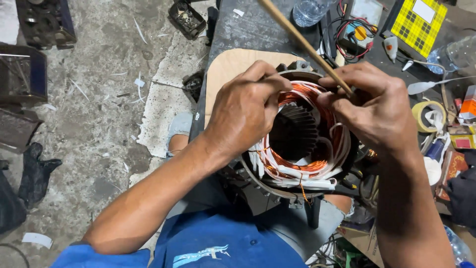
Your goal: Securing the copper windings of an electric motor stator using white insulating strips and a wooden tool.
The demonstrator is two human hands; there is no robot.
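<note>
A round motor stator [297, 134] with copper windings [312, 166] and white insulation strips rests on my lap at the bench edge. My left hand [245, 106] grips its upper left rim, fingers curled over the winding. My right hand [377, 106] pinches a long thin wooden stick [302, 44] against the winding at the upper right; the stick slants up to the left out of view.
A rounded wooden board [228, 69] lies under the stator on a dark bench. On the right sit a tape roll [427, 115], a yellow checked box [418, 22], red and black wires [354, 32], and plastic bottles [310, 10]. Left is a littered concrete floor [99, 99].
</note>
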